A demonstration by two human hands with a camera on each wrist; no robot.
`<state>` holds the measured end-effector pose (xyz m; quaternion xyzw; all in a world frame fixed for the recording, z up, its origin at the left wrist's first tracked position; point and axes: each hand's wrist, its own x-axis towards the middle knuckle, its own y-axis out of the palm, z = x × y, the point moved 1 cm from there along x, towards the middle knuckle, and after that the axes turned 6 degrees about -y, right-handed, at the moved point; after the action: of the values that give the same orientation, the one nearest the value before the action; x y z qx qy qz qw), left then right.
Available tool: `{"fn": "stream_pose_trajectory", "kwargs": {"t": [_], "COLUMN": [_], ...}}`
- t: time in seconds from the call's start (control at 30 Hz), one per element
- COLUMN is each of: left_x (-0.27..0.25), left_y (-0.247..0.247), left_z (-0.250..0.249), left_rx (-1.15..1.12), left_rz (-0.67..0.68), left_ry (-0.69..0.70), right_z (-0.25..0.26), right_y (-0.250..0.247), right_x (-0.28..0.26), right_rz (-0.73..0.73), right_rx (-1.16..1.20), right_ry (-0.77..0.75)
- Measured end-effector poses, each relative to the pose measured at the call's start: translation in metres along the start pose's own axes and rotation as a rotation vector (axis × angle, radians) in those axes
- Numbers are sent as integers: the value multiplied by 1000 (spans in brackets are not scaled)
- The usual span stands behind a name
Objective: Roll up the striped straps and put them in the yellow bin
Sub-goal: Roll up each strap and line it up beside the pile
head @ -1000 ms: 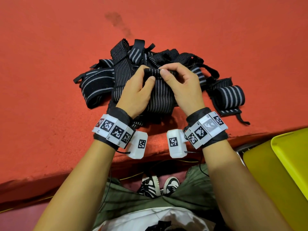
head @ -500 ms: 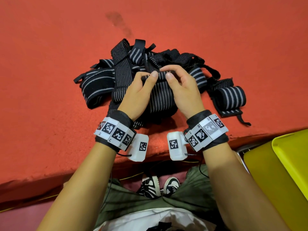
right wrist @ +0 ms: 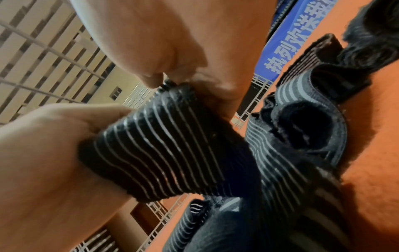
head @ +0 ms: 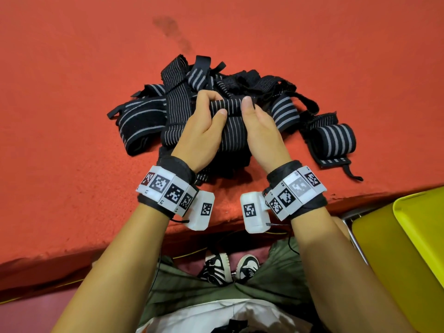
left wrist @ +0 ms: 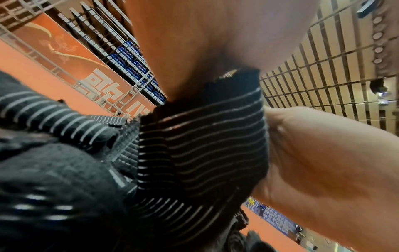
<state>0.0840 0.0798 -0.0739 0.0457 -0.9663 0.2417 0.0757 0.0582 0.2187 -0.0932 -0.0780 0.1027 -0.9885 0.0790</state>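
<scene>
Rolled end of striped strap (head: 227, 107) thicker than before, more turns wound on. Left hand (head: 203, 133) thumb shifted lower onto roll front. Right hand (head: 260, 131) rotated palm-inward, thumb upright against roll's right end.

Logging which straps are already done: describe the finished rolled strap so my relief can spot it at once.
Start at the heap of black striped straps on the red surface and go to its right edge, toward the yellow bin. The rolled strap lies there apart from both hands; unlike its loose, tangled neighbours, it is a tight cylinder with broad grey stripes.
</scene>
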Motion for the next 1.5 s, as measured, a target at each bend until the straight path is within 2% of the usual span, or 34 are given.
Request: {"fn": "stream_pose_trajectory", "kwargs": {"t": [0.1,0.27,0.33,0.43,0.5,0.67,0.77,0.87,1.03,1.13,1.23,1.37,1.5], "left_x": [-2,-3,-5,-6,-5,-3,-3,-3,-5,-5,-5,-2,-1], "left_y": [2,3,3,2,-2,-10,-12,-12,-13,-9,-7,-8,-7], "left_z": [-2,-3,0,7,9,11,6,1,1,1,-1,-1,-2], "left_rx": [1,51,-20,-170,-163,-70,-52,-19,-122,-186,-187,-210,-157], "left_rz": [5,14,-20,-42,-38,-82,-104,-101,-129,-83,-64,-66,-29], "left_ry": [3,97,52,-115,-161,-32,113,168,138,-15,-86,-46,101], "right_z": [3,-1,-4,-7,-9,-3,5,9,7,3,0,3,6], "right_y": [-1,-5,-5,-6,-6,-6,-6,-6,-6,-6,-6,-7,-5], "right_x": [2,2,1,0,0,-5,-6,-5,-6,-5,-4,-5,-3], "right_rz": [14,-6,-20,-32,-12,33,38,44,9,-44,-22,19,-62], "right_rx": [-101,-47,4,35,60,108,164,132,202,186,163,228,211], "right_ry": [7,-11,-53,-124,-172,-237,-156,-99,-151,-227,-277,-253,-170]}}
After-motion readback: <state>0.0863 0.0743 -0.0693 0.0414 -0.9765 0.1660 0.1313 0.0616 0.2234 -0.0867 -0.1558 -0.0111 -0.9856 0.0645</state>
